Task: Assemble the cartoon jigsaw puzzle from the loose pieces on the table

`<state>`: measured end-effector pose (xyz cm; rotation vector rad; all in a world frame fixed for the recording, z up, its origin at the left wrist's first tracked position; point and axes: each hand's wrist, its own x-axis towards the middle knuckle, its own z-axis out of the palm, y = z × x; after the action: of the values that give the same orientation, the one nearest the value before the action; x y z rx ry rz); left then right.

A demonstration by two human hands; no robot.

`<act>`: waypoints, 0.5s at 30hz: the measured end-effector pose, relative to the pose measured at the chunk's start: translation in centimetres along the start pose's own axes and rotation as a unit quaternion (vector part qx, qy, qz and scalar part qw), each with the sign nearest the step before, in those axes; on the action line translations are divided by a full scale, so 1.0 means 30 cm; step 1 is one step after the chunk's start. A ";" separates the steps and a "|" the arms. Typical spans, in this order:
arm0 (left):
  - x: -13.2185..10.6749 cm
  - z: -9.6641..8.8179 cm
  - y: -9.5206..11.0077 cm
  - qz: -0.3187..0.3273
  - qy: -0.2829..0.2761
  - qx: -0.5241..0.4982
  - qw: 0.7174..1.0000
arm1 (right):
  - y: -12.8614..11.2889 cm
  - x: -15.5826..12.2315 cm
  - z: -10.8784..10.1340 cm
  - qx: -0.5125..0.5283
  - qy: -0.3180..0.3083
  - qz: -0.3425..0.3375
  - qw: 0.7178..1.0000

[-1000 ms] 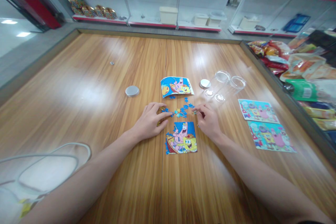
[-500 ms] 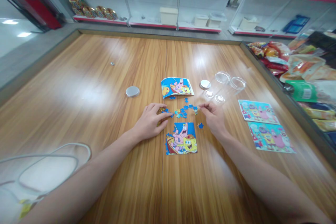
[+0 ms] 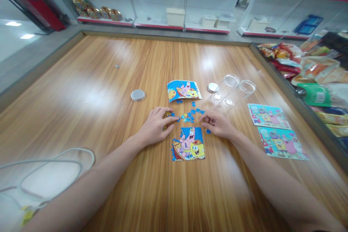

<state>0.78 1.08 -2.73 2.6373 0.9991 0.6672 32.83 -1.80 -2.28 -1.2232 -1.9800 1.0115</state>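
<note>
A partly built cartoon jigsaw (image 3: 188, 143) lies on the wooden table (image 3: 95, 90) in front of me. Several loose blue pieces (image 3: 190, 114) are scattered just beyond it. My left hand (image 3: 157, 125) rests palm down at the left of the loose pieces, fingers curled over a few of them. My right hand (image 3: 217, 122) is at the puzzle's upper right corner, fingers pinched together on a small piece that I can barely see. A printed reference picture (image 3: 184, 90) lies beyond the loose pieces.
Clear plastic jars (image 3: 235, 85) and a small lid (image 3: 213, 87) lie to the right, a metal lid (image 3: 137, 95) to the left. Two finished puzzles (image 3: 274, 128) lie at the right. Snack bags (image 3: 304, 69) line the right edge. Shelves stand behind the table.
My right hand first went out over the loose pieces and has now come back left and down to the puzzle's upper right corner. The left hand has hardly moved.
</note>
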 end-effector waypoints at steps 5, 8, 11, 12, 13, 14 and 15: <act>0.002 0.000 -0.002 -0.001 -0.002 -0.005 1.000 | -0.028 -0.005 -0.034 -0.026 -0.079 -0.051 0.995; 0.004 -0.001 -0.001 -0.001 -0.002 -0.004 1.000 | -0.017 0.001 -0.021 -0.066 -0.050 -0.049 0.995; 0.006 0.000 0.005 -0.003 0.006 -0.019 1.000 | -0.001 0.007 0.006 -0.108 0.015 -0.050 0.993; 0.007 0.002 0.005 -0.011 0.019 -0.034 0.999 | 0.002 0.008 0.013 -0.117 0.030 -0.051 0.991; 0.007 0.004 0.005 -0.026 0.040 -0.054 0.997 | 0.003 0.008 0.017 -0.122 0.037 -0.054 0.990; 0.008 0.006 0.001 -0.053 0.071 -0.079 0.993 | 0.003 0.007 0.019 -0.124 0.037 -0.059 0.990; 0.008 0.007 -0.005 -0.087 0.107 -0.104 0.985 | 0.001 0.006 0.019 -0.124 0.033 -0.063 0.990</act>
<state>0.97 1.34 -2.90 2.3034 1.1327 0.9715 32.32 -1.80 -2.59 -1.2239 -2.1485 0.6708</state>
